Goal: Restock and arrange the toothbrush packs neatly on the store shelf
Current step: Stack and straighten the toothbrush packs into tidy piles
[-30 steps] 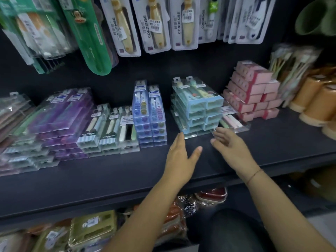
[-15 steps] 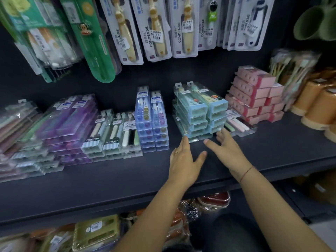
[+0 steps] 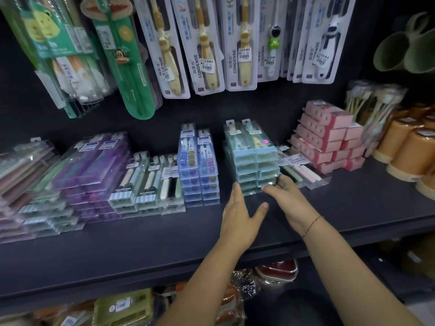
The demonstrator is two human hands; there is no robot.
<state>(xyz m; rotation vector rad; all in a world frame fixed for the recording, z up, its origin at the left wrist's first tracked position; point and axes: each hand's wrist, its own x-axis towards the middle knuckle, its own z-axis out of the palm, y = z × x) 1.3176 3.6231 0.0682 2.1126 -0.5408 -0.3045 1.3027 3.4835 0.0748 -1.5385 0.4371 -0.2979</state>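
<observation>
Dark shelving is filling the view, with one wide shelf board (image 3: 141, 250) running left to right and a back panel rising behind it. Hanging toothbrush cards (image 3: 202, 43) are occupying the panel above. On the board, the teal toothbrush packs (image 3: 249, 161) are standing as two adjoining stacks just right of centre, set toward the far panel. The left hand (image 3: 240, 217) is lying flat over the board, fingers straight and thumb spread to the right; its fingertips are touching the near left corner of the teal stacks at the base, and it is gripping nothing. The right hand (image 3: 289, 201) is reaching in from the right with fingers extended and only slightly bent, fingertips resting against the near face of the lowest teal packs; it is likewise open and holding no pack. A thin bracelet (image 3: 310, 225) is circling the right wrist. Blue toothbrush packs (image 3: 199, 170) are standing just left of the teal stacks, with a narrow gap between. Farther left, striped packs (image 3: 150, 184) and purple packs (image 3: 94, 165) are lying in stepped piles. A clear pack (image 3: 303, 172) is lying flat just right of the teal stacks. Pink boxes (image 3: 327, 137) are sitting stacked behind it, and orange cups (image 3: 404, 149) are standing at the right edge.
</observation>
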